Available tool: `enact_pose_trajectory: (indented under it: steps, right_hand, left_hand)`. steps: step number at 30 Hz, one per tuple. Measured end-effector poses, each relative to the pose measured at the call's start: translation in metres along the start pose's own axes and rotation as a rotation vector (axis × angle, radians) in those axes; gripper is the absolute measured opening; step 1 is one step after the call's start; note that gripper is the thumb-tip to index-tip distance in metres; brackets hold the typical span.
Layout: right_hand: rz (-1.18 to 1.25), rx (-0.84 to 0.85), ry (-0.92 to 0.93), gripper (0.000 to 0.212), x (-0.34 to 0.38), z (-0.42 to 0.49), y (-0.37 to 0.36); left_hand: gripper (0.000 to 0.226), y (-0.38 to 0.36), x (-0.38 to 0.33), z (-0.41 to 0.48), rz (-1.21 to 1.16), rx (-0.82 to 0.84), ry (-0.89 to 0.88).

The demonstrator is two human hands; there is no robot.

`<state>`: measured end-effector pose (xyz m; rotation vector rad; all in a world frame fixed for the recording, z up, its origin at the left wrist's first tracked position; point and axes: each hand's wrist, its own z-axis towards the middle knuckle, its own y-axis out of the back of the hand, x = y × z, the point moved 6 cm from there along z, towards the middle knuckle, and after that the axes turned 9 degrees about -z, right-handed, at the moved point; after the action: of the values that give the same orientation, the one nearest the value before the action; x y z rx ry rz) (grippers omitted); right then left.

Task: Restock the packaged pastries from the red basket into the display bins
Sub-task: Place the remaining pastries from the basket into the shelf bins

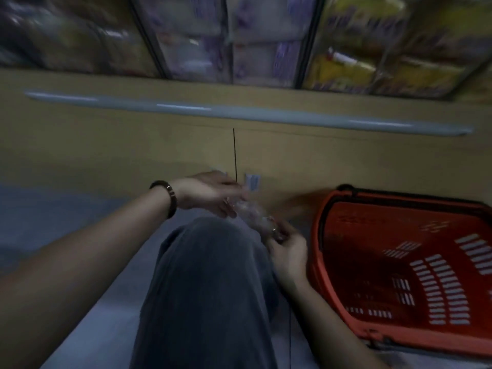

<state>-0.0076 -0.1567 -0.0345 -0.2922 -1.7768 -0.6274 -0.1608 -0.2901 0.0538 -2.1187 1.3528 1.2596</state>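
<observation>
A clear-wrapped pastry packet [253, 211] hangs between my two hands, just above my raised knee. My left hand [210, 194], with a dark bracelet on the wrist, holds the packet's upper end. My right hand [287, 249] grips the lower end with curled fingers. The red basket [399, 265] stands on the floor at the right, close to my right hand, and its slotted bottom shows bare. The display bins [266, 41] run along the top of the view, blurred, with purple-white packets in the middle and yellow packets [378, 46] at the right.
A tan cabinet front [133, 145] with a grey rail [239, 113] stands below the bins. My knee in grey trousers [210, 275] fills the lower middle. Blue-grey floor [53, 209] lies at the left.
</observation>
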Motion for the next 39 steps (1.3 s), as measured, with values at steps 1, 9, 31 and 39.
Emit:
enact_pose_trajectory:
  steps: [1,9,31,39]
  right_hand:
    - [0.035,-0.049,0.041,0.020,0.014,-0.005,0.009]
    - [0.209,-0.226,0.355,0.022,0.148,-0.054,0.091]
    - [-0.650,0.040,0.992,0.086,0.497,-0.042,0.123]
    - [-0.466,-0.106,0.862,0.011,0.511,0.025,0.122]
  left_hand:
    - [0.032,-0.001,-0.014,-0.014,0.016,-0.024,-0.056]
    - [0.036,-0.014,-0.131,-0.126,0.096,-0.098,-0.487]
    - [0.049,0.059,-0.380,-0.259,0.565,-0.393,-0.781]
    - [0.085,0.096,-0.392,-0.247,0.671,-0.629,-0.732]
